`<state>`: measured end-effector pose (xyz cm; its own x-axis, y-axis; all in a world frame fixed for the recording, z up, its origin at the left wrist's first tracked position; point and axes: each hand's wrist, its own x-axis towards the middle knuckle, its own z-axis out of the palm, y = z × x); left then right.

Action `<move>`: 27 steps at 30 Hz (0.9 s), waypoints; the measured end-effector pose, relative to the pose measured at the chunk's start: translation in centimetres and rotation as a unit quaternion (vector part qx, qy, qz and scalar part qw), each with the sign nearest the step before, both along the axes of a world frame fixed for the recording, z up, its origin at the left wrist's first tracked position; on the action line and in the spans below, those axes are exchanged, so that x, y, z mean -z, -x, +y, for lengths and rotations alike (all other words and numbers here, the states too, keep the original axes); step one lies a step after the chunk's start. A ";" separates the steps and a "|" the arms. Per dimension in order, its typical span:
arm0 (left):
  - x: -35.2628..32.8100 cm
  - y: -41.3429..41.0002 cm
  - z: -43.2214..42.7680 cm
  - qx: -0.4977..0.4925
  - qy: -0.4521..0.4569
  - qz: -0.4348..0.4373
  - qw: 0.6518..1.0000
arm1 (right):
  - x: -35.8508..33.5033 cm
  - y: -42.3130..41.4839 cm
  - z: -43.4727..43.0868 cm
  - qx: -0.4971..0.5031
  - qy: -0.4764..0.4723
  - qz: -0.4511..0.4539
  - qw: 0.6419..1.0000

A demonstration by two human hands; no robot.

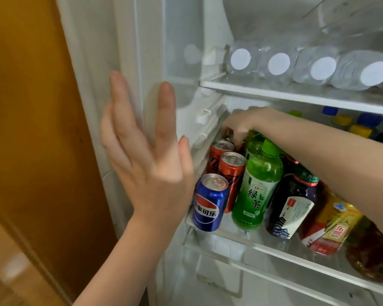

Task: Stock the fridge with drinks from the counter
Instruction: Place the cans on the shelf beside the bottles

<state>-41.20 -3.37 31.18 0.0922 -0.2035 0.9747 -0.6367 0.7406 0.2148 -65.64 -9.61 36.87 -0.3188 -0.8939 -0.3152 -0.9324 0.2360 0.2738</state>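
Note:
The open fridge shows a middle glass shelf full of drinks. My right hand reaches deep to the shelf's back left and grips the top of a red can, mostly hidden by my fingers. In front of it stand two more red cans and a blue Pepsi can at the shelf's front left. A green tea bottle stands beside the cans, under my forearm. My left hand is raised flat with straight fingers in front of the fridge's left frame, holding nothing.
Several clear water bottles lie on the upper shelf, white caps facing out. A dark tea bottle, a red-and-yellow labelled bottle and other coloured-cap bottles fill the middle shelf's right. A yellow-brown wall lies left.

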 end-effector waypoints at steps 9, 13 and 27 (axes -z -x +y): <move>4.2 2.9 1.6 0.174 0.115 -0.093 0.973 | -0.2 1.6 -0.6 -0.060 0.047 -0.044 0.996; 6.1 4.3 1.9 0.249 -0.023 -0.209 0.945 | -1.5 2.5 -1.3 -0.051 0.090 -0.024 0.994; 6.5 7.3 -1.0 0.288 -0.211 -0.307 0.882 | -1.1 6.5 -2.8 -0.026 0.105 -0.071 0.992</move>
